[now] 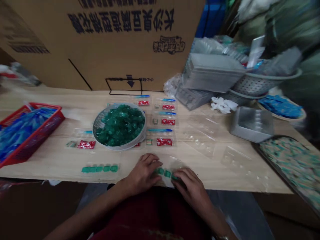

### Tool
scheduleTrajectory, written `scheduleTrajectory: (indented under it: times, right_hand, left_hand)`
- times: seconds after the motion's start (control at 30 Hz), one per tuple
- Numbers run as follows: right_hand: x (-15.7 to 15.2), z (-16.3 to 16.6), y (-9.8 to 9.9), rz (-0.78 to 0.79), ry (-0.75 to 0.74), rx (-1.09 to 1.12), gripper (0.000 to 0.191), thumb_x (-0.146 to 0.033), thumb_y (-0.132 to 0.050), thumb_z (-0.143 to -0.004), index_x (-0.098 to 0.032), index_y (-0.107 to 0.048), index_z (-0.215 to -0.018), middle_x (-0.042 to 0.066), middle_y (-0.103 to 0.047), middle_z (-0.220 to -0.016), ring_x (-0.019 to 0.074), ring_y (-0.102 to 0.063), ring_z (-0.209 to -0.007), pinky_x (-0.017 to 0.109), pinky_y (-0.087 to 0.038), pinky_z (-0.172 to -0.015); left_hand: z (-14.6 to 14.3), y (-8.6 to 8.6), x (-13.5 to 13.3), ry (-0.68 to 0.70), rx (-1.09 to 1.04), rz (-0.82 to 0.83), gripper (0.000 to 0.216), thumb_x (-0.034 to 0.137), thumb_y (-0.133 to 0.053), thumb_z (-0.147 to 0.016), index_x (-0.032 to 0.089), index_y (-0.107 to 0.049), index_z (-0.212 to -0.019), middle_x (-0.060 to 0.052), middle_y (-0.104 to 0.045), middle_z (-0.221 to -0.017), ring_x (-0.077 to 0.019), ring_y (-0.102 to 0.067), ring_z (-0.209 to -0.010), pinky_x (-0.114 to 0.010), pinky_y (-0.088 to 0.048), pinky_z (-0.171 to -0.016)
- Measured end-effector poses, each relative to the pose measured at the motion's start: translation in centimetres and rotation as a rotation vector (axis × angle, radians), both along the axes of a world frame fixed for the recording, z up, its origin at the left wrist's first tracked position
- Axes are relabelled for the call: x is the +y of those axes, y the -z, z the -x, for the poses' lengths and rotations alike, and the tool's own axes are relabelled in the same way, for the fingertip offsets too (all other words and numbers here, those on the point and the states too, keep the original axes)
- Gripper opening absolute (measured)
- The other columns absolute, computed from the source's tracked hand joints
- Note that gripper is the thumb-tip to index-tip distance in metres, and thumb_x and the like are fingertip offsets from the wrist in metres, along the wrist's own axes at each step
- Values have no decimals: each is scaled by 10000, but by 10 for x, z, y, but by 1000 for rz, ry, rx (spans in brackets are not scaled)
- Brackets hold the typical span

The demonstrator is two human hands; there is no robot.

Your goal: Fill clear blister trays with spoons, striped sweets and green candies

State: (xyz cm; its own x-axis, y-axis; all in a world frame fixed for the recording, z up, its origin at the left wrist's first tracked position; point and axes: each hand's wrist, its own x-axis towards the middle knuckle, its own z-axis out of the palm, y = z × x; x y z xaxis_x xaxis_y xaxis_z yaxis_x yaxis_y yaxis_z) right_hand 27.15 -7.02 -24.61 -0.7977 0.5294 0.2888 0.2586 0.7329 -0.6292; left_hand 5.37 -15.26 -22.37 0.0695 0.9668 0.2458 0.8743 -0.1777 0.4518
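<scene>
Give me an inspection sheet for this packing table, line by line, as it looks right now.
Surface: pale wooden table, clear plastic pieces lying on it.
Job's things: green row in a clear tray at the near edge.
Clutter: dish of green pieces, red basket, filled packs, grey trays.
Hands: left hand and right hand both touch the green row.
Cables: nothing seen.
Surroundings: cardboard box behind the table.

A cardboard box along the table's far edge carries a line of big black Chinese characters, printed upside down and seemingly starting 长沙臭豆腐. Below it are an upside-down brand logo, unreadable, and a small arrow sign with tiny lettering.
</scene>
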Motion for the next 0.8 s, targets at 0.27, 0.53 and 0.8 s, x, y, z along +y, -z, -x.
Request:
scheduleTrajectory:
  times: [0.27,0.53,0.8]
  right_hand:
    - [39,-14,-8,-63,255,116,106,-204,-482,-908,-197,-586,-889,61,-612,-877,194,-582,-863,307,-474,-747]
    - [56,-17,1,-191,334,-33,182,-200,-423,-915,-181,-605,-921,72,-609,-905,197,-573,-848,310,-477,-737]
    - [86,-17,8,-424,300,-236,303,-246,-353,-952,-177,-618,-823,74,-590,-767,220,-556,-744,339,-458,-666]
  left_hand:
    - [106,-51,21,-403,346,-31,130,204,-582,-780,178,-668,-874,-89,-665,-862,-272,-594,-822,-416,-475,-753]
    - [14,-6,-8,209,122,110,420,325,-690,-716,201,-551,-1093,-114,-570,-1212,-285,-483,-1166,-446,-381,-981]
    - [29,-6,-21,141,111,219,488,308,-709,-678,189,-516,-1110,-81,-590,-1039,-260,-529,-982,-420,-406,-886]
